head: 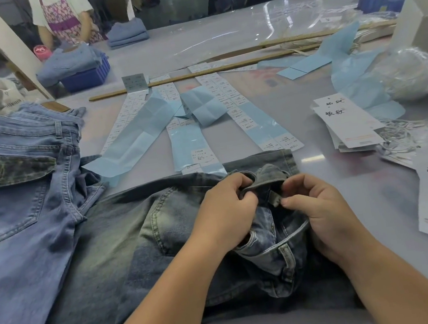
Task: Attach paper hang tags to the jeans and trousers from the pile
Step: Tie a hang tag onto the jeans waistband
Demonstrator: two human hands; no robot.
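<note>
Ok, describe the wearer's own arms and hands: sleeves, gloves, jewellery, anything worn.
Both forearms are bare as far as the picture shows, with no sleeve or cuff in view. The left hand and right hand wear no gloves, and no rings, watch or wristband can be seen. No markings show.

Label strips point(242, 118) and blue backing paper point(134, 135) are crowding the mid-table point(257, 30). Hang tags point(346, 122) and string are blocking the right; lighter jeans point(17, 191) are filling the left. Far tabletop beyond the wooden sticks point(194, 74) is lying open.
</note>
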